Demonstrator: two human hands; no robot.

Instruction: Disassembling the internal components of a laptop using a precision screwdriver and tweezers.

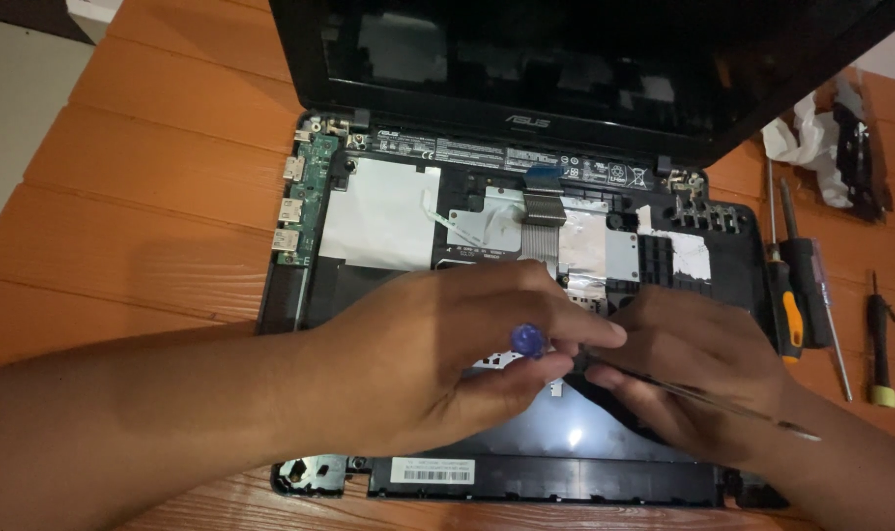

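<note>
Orange wooden surface (152,187) carries an opened laptop (506,246). Over its middle, left hand (437,359) pinches a blue-capped screwdriver (528,340); right hand (693,379) grips tweezers (732,408). Spare screwdrivers (796,295) lie at the right edge; a white label (431,471) sits on the near rim.

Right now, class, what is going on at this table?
A person works over an opened laptop on an orange wooden table. The left hand grips a blue-handled screwdriver, while the right hand holds thin metal tweezers beside it. The keyboard cover is off, exposing the internals. Spare screwdrivers lie to the right.
</note>
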